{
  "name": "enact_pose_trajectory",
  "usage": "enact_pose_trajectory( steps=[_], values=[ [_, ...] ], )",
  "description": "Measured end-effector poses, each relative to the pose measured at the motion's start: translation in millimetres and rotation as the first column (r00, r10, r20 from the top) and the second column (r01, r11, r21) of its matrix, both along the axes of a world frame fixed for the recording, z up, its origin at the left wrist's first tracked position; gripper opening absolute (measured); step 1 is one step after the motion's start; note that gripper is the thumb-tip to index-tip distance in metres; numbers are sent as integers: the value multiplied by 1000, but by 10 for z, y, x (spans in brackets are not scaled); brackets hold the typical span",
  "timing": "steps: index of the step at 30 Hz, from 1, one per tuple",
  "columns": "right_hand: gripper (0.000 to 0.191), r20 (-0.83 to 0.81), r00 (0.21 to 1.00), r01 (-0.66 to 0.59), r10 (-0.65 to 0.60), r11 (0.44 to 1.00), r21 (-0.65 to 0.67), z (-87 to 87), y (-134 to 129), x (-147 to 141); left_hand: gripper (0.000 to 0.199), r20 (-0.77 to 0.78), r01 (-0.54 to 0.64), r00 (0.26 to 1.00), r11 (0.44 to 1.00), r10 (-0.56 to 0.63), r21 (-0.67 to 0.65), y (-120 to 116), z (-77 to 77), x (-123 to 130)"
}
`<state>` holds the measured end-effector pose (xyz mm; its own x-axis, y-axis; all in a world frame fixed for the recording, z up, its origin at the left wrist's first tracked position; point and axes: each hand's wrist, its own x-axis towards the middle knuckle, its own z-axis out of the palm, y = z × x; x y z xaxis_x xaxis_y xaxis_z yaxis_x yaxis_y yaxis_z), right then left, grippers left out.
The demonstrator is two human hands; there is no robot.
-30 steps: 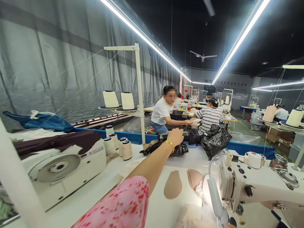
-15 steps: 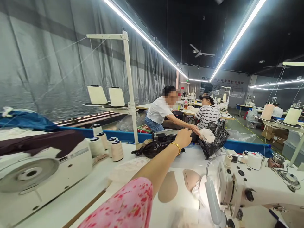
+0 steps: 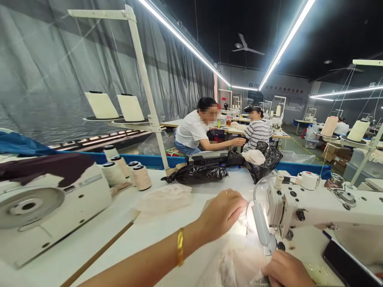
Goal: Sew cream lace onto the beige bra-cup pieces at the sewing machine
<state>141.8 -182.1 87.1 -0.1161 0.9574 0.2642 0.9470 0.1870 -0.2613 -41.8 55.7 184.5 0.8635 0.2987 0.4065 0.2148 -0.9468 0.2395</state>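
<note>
the left hand (image 3: pixel 223 213), with a gold bangle (image 3: pixel 180 246) on the wrist, hovers over the white table (image 3: pixel 167 239) just left of the white sewing machine (image 3: pixel 314 207); its fingers curl loosely inward toward the bright patch under the lamp (image 3: pixel 263 233), and whether they pinch anything i cannot tell. the right hand (image 3: pixel 285 271) sits at the bottom edge, knuckles up, resting on thin, crinkled translucent fabric (image 3: pixel 236 267) that lies bunched on the table in front of the machine's needle end. how tightly it grips is hidden. the fabric has no clear long axis; it spreads in a soft heap from the machine's foot toward the person. the machine's arm runs left to right, smooth enamel with black knobs. behind, a lacy pale piece (image 3: pixel 164 197) lies flat, 2 glossy black plastic bags (image 3: pixel 197 173) slump by a dark box, and 4 thread cones (image 3: pixel 125 171) stand upright.
</note>
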Motion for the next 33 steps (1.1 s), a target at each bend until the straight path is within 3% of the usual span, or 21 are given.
enact_pose_trajectory(
  steps=[3,6,10,14,24,33],
  values=[
    [23,-92,995,-33,35,999,25,199,-35,-47,24,183,280,944,960,-275,-5,-474,-222,-225],
    [25,-126,992,-22,19,1000,-19,361,-80,-64,22,147,384,911,922,-386,42,-753,-387,-236],
    [29,-132,991,-37,31,998,-41,427,-110,-38,24,49,354,932,932,-359,81,-831,-560,-112],
    [31,-110,993,-50,45,998,-47,452,-118,-23,23,59,325,943,943,-329,74,-801,-655,-58],
    [32,-77,995,-76,68,990,-116,599,-175,-24,19,59,351,935,936,-351,13,-856,-593,-64],
    [35,-88,992,-96,86,989,-115,620,-166,-10,19,89,367,926,930,-366,0,-863,-663,-72]
  ],
)
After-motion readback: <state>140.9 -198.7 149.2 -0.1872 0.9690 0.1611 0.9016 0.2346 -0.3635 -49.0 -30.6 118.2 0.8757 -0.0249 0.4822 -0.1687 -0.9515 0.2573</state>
